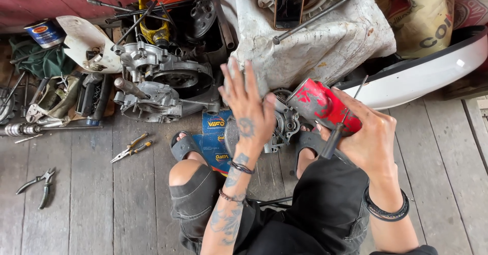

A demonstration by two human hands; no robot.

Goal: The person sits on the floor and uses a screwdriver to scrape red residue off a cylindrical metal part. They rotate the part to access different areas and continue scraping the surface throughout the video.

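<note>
Red can (323, 104) and screwdriver (339, 125) clamped in right hand (368, 138); left hand (249, 107) spread open.

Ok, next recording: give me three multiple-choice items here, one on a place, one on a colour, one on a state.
1. Where do the yellow-handled pliers lie?
A. on the wooden floor
B. on the person's lap
C. on the white panel

2. What colour is the can in the right hand?
A. blue
B. red
C. green

3. How is the left hand?
A. clenched
B. gripping pliers
C. open, fingers spread

Answers:
1 A, they rest on the boards left of the knee.
2 B, the red can shows at the right hand.
3 C, the fingers are spread, holding nothing.
</note>
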